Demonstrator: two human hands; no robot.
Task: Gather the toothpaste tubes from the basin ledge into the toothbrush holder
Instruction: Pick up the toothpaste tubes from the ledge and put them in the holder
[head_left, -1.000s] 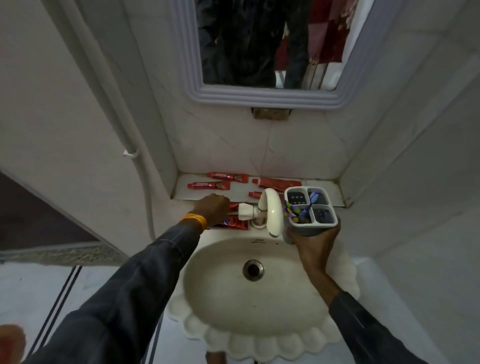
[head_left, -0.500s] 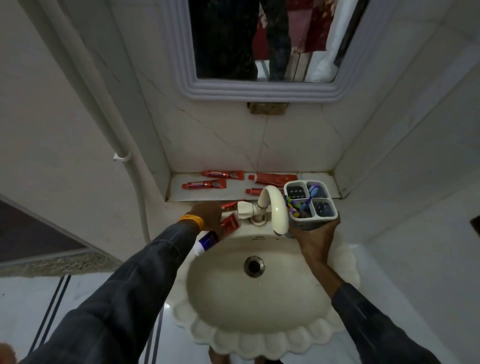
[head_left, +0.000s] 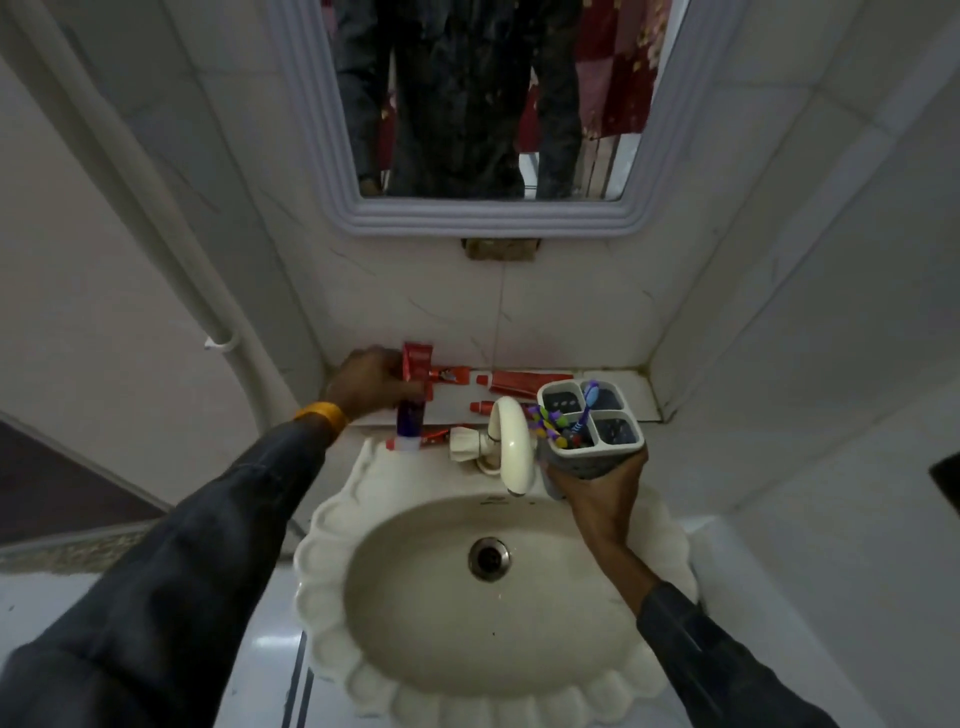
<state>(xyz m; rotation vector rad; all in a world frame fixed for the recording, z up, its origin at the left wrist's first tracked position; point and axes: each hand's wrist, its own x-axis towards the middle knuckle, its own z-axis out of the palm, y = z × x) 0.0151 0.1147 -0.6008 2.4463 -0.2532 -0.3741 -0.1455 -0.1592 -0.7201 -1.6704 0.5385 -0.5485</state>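
Red-and-blue plastic toothpaste tube (head_left: 413, 395), flat on the basin rim a second ago, now stands lifted in the closed left hand (head_left: 370, 382) above the ledge, so it can cross to the grey four-compartment toothbrush holder (head_left: 589, 428) gripped by the right hand (head_left: 602, 486).

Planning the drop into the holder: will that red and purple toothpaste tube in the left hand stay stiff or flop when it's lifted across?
The red and purple toothpaste tube stands straight in the left hand, so it probably holds its shape. Its flat crimped end looks bendable under pressure. Being flattened, it likely won't roll.
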